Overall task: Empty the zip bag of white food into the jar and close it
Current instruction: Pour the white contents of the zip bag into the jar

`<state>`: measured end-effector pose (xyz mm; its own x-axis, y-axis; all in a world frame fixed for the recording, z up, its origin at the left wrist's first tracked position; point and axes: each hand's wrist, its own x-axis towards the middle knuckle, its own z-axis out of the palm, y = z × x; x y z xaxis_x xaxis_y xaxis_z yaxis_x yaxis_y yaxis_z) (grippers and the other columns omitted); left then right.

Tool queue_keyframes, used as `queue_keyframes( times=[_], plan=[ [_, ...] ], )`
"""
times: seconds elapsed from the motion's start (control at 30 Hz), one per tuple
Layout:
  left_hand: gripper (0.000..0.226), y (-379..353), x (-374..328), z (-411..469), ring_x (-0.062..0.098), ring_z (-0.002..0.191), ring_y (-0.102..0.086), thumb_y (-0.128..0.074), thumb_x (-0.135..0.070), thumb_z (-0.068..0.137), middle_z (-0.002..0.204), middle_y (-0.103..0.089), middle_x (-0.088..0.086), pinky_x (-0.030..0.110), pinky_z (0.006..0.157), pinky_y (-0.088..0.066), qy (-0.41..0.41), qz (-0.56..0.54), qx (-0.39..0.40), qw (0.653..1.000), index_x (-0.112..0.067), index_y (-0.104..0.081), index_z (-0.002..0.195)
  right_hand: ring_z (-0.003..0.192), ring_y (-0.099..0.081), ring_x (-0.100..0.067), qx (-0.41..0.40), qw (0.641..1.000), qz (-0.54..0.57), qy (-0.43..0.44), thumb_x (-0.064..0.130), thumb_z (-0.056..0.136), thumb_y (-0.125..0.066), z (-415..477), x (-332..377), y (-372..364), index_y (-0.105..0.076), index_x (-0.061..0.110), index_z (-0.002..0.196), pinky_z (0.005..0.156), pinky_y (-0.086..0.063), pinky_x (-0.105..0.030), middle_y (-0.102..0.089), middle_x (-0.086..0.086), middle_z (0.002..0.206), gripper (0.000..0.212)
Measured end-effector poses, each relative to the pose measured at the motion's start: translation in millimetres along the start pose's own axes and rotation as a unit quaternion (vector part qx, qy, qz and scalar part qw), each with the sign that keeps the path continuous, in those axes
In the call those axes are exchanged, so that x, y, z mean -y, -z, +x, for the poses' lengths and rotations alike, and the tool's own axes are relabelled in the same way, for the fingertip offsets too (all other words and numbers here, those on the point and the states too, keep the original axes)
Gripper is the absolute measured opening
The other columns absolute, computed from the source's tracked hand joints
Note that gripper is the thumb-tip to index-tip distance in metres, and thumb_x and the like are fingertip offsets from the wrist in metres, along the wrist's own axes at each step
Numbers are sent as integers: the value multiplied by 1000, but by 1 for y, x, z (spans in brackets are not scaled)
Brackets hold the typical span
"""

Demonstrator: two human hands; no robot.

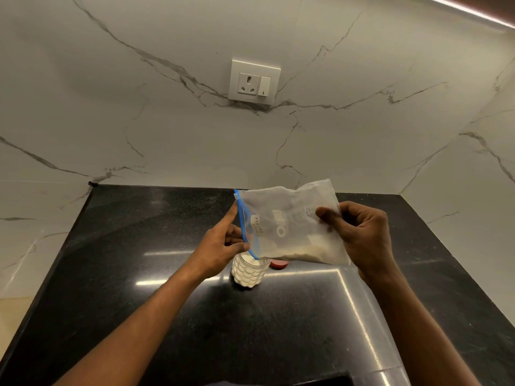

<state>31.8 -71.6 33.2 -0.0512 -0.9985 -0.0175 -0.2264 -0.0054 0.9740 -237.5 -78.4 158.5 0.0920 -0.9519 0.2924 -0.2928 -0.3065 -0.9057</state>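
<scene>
Hands: left hand (223, 246) pinching blue zip edge, right hand (359, 232) pinching clear plastic zip bag (292, 227) bottom, raised so contents slide.
Jar: ribbed clear jar (248, 270) directly under bag mouth, near full w/ white food.
Lid: red cap (279, 264) just behind jar, off for pouring.
Counter: black stone worktop (139, 274).

The zip bag (292, 227) is looking like thin, see-through plastic, cloudy and crinkly, with a blue plastic strip at its 9 o'clock edge. The jar (248, 273) is showing clear, bumpy plastic. The counter (139, 274) is shining like black polished stone. The wall (167, 135) is looking like smooth white marble.
</scene>
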Motion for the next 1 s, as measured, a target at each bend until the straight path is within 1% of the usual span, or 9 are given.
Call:
queue_keyframes(
  times=[0.07,0.13,0.2,0.33,0.47,0.73,0.83,0.93,1.0],
  plan=[
    [109,1,0,0,12,102,-76,-77,-4,93,108,-75,2,32,96,-61,3,-4,3,1000,-45,-5,164,74,-74,-34,0,1000,-8,7,38,81,-80,0,2,-3,-80,17,82,68,-64,-50,-79,-9,81,21],
    [109,0,1,-1,12,102,-77,-78,-4,93,108,-76,3,32,95,-62,3,-12,6,1000,-45,-5,164,72,-74,-31,-3,1000,-8,13,39,81,-81,2,4,-4,-80,19,81,66,-64,-45,-79,-7,80,20],
    [109,-1,2,-2,10,100,-77,-78,-4,92,106,-77,2,27,90,-63,1,-20,4,1000,-44,-6,164,71,-75,-26,1,1000,-7,11,37,82,-81,4,4,-5,-80,19,81,64,-65,-38,-79,-5,80,18],
    [110,-2,3,-2,8,99,-78,-79,-4,92,104,-78,2,18,82,-61,-4,-39,2,999,-44,-6,163,67,-74,-13,2,1000,-4,22,34,84,-81,6,5,-5,-80,26,79,60,-59,-21,-79,1,79,10],
    [109,-4,2,-1,9,100,-78,-80,-5,91,104,-78,1,20,83,-62,-7,-43,-1,999,-41,-8,165,66,-73,-15,-6,1000,-6,24,35,84,-82,8,4,-2,-80,22,81,60,-59,-22,-79,-1,78,13],
    [106,-4,5,1,6,102,-77,-80,-6,91,105,-79,-1,14,79,-61,-6,-40,-6,999,-37,-12,166,67,-74,-15,0,999,-19,26,38,82,-83,13,9,-3,-81,24,82,61,-60,-24,-79,0,78,14],
    [105,-5,6,0,7,103,-78,-80,-5,91,105,-80,-1,21,87,-63,-10,-38,-5,999,-37,-14,166,66,-73,-15,3,999,-23,27,37,82,-83,13,8,-2,-80,22,81,60,-60,-25,-79,0,77,15],
    [105,-5,6,0,7,102,-78,-80,-5,91,105,-80,-2,19,84,-62,-6,-42,-9,999,-38,-14,165,66,-73,-14,8,999,-25,30,35,84,-83,13,8,-3,-79,22,81,61,-59,-24,-78,1,77,14],
    [104,-5,5,-1,8,103,-78,-80,-4,91,104,-80,-1,22,86,-63,-9,-52,-10,999,-41,-16,163,65,-73,-13,12,999,-30,33,33,85,-83,12,7,-4,-79,22,80,61,-59,-24,-78,0,76,13]
  ],
)
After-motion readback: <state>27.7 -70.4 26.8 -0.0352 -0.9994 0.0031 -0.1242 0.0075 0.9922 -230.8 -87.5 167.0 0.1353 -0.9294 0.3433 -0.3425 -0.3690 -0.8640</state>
